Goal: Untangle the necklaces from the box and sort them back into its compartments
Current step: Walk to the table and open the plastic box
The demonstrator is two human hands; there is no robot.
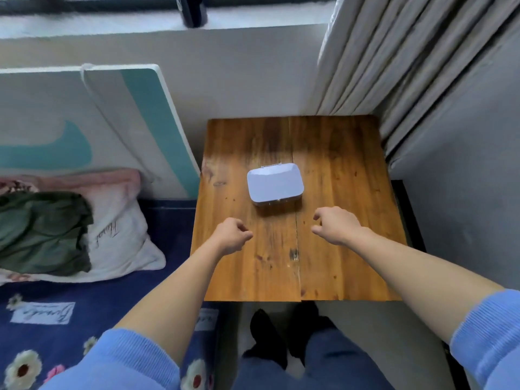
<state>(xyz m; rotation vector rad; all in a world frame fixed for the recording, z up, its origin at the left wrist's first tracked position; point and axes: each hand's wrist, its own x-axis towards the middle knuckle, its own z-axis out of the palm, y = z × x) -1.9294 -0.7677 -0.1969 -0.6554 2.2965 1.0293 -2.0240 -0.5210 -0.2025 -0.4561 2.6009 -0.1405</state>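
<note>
Head view: you are standing over a wooden table [337,164] with both bare forearms stretched out above it.
Box: one pale lilac box [275,182] lies flat near the middle of the table. Its lid is down, with the hinge edge away from you and the clasp edge toward you.
Left hand: your left hand [232,235] hovers near the box's near-left corner without touching it. The fingers are curled in toward the palm and hold nothing.
Right hand: your right hand [334,225] hovers near the near-right corner, also apart from the box. The fingers are loosely bent with the thumb standing off from them, and it is empty.
Necklaces: none are in sight. Any there are lie under the lid, so you cannot count them.
Compartments: hidden by the lid, so their number cannot be told.
Done so far: nothing, judging by the closed lid and empty hands.
Left to do: by that judgement, everything. You need to open the lid, lift the tangle out, part the chains and lay each in its own compartment.
Count: one box, one table, two hands, no necklace showing.
</note>
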